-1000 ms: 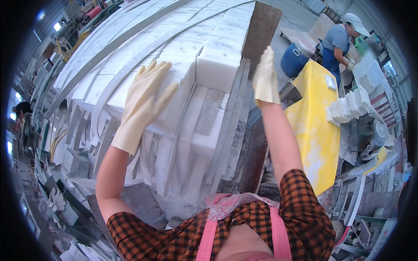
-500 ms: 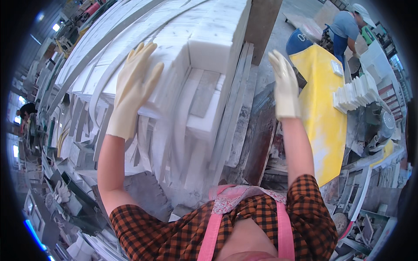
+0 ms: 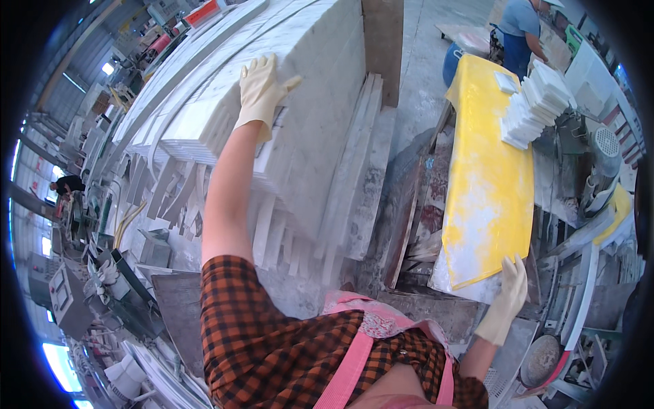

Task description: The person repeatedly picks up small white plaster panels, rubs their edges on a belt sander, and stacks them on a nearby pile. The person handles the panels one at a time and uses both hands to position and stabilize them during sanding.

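My left hand (image 3: pixel 262 92), in a cream rubber glove, lies with fingers spread on the edge of a large stack of white stone slabs (image 3: pixel 211 109). My right hand (image 3: pixel 505 300), gloved the same way, is low on the right. Its fingers are stretched out by the near corner of a yellow sheet (image 3: pixel 490 177) smeared with white dust; I cannot tell whether they touch it. The sheet covers a bench top. Neither hand holds anything that I can see.
Small white tiles (image 3: pixel 535 105) stand in a leaning row on the yellow sheet's far right. Behind it, a person in a blue apron (image 3: pixel 519 48) bends over. A dusty motor (image 3: pixel 603 153) sits to the right. Upright slabs and a wooden post (image 3: pixel 383 51) border the stack.
My left hand has moved right across the stack. My right hand has dropped from above the bench to the sheet's near corner. The view has shifted, and the recessed white block beside the stack no longer shows.
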{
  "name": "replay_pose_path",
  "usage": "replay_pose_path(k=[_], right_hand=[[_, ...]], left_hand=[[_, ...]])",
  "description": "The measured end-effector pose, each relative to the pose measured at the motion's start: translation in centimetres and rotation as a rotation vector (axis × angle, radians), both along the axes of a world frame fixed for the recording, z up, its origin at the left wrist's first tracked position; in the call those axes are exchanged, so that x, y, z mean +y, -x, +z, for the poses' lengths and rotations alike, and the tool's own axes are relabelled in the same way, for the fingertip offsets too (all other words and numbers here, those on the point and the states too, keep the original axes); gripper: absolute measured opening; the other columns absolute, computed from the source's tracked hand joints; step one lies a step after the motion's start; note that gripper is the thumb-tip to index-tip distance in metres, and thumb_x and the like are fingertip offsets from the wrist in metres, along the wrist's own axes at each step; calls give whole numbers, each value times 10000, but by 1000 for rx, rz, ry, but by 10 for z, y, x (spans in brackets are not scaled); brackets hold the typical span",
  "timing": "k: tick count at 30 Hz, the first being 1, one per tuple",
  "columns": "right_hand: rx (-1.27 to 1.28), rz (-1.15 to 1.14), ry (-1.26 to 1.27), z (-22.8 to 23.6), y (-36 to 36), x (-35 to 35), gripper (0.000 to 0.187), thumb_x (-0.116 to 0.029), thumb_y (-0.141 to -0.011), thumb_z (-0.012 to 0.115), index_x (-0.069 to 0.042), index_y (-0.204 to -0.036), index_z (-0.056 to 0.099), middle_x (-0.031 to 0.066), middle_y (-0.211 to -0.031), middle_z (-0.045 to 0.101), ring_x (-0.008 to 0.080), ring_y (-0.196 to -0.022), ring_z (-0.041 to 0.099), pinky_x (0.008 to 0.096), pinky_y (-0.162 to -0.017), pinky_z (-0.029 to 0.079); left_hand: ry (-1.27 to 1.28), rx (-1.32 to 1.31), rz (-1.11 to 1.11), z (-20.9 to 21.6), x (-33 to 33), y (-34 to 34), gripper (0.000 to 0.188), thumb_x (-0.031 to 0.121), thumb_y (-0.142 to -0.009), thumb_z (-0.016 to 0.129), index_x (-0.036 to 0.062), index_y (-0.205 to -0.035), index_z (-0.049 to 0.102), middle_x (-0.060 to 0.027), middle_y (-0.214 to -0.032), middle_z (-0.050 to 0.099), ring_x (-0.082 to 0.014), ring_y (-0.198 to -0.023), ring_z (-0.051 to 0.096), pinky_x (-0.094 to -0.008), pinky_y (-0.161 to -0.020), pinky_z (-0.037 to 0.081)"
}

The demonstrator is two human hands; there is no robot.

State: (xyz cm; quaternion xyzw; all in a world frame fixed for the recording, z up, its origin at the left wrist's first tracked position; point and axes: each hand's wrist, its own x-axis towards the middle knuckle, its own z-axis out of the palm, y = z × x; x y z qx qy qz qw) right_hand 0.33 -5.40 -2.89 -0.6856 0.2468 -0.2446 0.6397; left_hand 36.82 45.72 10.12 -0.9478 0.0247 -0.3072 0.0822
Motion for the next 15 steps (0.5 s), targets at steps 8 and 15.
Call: replay_pose_path(k=[8, 15], right_hand=[[75, -363, -212, -50, 133, -42, 499, -325, -1073, 429, 42, -1391, 544, 240, -1341, 607, 279, -1277, 583, 351, -1117, 431], [72, -580, 74, -101, 211, -16, 447, -374, -1059, 526, -10, -1290, 647, 163, -1155, 735, 216, -1113, 679, 344, -1026, 486]], left_hand=[[84, -142, -117, -45, 46, -39, 603, 353, -893, 678, 56, -1407, 569, -182, -1420, 585, -367, -1364, 500, -421, -1199, 327], [453, 261, -409, -54, 44, -18, 555, 263, -1076, 391, 55, -1584, 307, -149, -1624, 327, -277, -1491, 322, -403, -1229, 292]])
